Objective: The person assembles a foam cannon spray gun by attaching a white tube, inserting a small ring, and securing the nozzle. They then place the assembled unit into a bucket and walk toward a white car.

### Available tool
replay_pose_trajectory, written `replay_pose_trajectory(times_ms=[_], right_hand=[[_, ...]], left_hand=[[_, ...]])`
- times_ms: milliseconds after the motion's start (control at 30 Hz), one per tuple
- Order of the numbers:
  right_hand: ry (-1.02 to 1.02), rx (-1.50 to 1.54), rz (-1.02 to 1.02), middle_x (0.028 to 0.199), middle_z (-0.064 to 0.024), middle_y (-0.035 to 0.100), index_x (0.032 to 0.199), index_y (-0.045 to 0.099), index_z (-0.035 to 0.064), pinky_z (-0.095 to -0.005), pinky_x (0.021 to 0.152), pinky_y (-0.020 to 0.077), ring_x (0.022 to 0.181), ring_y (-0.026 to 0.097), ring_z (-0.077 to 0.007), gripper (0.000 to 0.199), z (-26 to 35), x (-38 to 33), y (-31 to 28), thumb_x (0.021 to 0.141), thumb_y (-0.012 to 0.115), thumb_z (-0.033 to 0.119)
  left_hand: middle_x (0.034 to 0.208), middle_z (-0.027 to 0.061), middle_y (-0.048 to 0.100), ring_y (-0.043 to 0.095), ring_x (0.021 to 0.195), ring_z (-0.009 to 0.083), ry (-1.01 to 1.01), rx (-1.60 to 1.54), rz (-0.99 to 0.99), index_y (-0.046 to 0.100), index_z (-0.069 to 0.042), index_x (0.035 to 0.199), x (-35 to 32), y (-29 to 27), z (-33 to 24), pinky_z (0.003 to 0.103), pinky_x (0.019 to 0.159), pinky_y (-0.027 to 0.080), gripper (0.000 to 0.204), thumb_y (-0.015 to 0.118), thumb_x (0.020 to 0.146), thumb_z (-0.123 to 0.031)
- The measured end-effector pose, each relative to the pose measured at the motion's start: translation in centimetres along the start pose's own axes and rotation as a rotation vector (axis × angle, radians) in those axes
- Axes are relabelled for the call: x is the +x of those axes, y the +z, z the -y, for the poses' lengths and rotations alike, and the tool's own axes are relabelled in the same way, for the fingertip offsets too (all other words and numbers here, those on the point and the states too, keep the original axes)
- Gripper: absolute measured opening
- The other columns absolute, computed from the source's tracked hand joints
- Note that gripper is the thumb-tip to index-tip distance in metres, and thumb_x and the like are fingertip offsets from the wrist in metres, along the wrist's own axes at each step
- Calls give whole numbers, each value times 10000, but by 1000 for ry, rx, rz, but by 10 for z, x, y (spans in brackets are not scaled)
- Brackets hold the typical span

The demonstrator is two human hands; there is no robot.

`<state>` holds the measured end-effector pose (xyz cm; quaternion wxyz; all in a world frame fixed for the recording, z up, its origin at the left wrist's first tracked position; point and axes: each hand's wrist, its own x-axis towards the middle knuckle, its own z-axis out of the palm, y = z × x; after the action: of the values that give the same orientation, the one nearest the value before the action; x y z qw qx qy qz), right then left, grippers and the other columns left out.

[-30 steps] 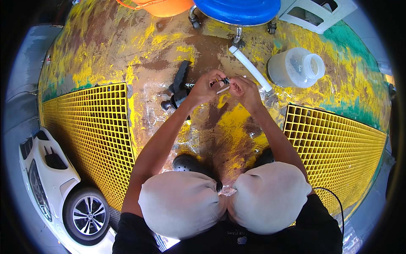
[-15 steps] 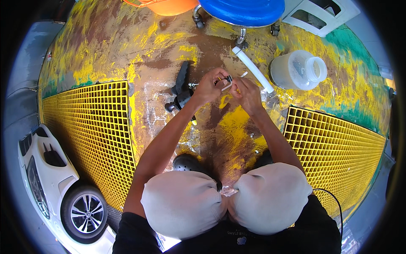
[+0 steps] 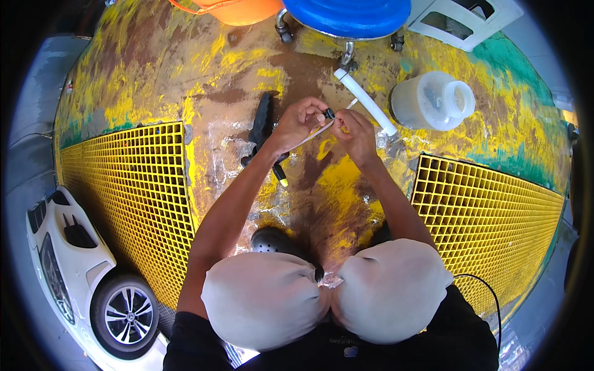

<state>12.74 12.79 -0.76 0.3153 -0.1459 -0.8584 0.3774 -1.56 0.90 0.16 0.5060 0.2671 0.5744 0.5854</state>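
My left hand (image 3: 297, 127) is closed, with a small black round part (image 3: 329, 114) at its fingertips. Close beside it, my right hand (image 3: 357, 137) pinches a thin white stick (image 3: 317, 132). The stick slants past both hands, one end showing above the right fingers and the other reaching my left wrist. On the floor left of my hands lies a black sprayer head (image 3: 263, 127) with a yellow-tipped nozzle (image 3: 283, 179). A white tube (image 3: 366, 102) lies just beyond my right hand. Right of it, a translucent wide-mouthed bottle (image 3: 427, 102) rests on its side.
A blue round stool (image 3: 346, 15) on casters stands ahead, between an orange bucket (image 3: 241, 11) and a light grey plastic crate or stool (image 3: 467, 21). Yellow floor gratings (image 3: 133, 179) flank me. A white car (image 3: 68, 247) is at the left.
The thin white stick now shows a longer stretch, reaching down to my left wrist. The black part has turned between my fingers. My hands stay close together.
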Motion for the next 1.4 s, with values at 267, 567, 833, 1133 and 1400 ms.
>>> replay_pose_trajectory(times_ms=[267, 567, 833, 1133, 1400], right_hand=[[408, 180, -57, 802, -48, 635, 934, 636, -4, -247, 613, 481, 692, 578, -93, 107, 17, -10, 1, 832, 667, -15], [475, 173, -98, 844, -67, 669, 1050, 642, 1, -255, 630, 494, 717, 609, -101, 148, 5, -28, -8, 905, 646, 36], [494, -111, -66, 913, -140, 639, 1034, 644, 20, -366, 633, 523, 698, 639, -250, 167, -20, -60, -47, 870, 639, 52], [519, -311, 29, 1000, -142, 616, 1049, 644, 53, -424, 746, 517, 842, 638, -304, 187, -34, -73, -59, 865, 619, 76], [487, -493, 74, 1096, -132, 571, 1124, 624, 94, -461, 824, 511, 996, 601, -335, 297, -43, -82, -55, 834, 663, 150]], left_hand=[[937, 30, 641, 577, 847, 78, -79, 18, 17, 566, -2, 1111, 3, 8, -12, 236, 736, 475, 166, 607, 957, -49], [830, 36, 618, 458, 618, 53, -176, 37, 57, 543, 4, 1216, 4, 7, -19, 216, 572, 399, 231, 513, 1020, -114], [795, 35, 610, 468, 597, 62, -131, 36, 56, 562, 3, 1223, 6, 6, -17, 222, 552, 394, 236, 499, 1028, -115], [794, 38, 616, 480, 621, 74, -154, 156, 42, 589, 6, 1188, 8, 10, -19, 232, 572, 408, 258, 570, 1001, -171], [800, 22, 608, 470, 633, 58, -119, 52, 56, 592, -5, 1209, 3, 6, -26, 216, 593, 399, 265, 573, 994, -158]])
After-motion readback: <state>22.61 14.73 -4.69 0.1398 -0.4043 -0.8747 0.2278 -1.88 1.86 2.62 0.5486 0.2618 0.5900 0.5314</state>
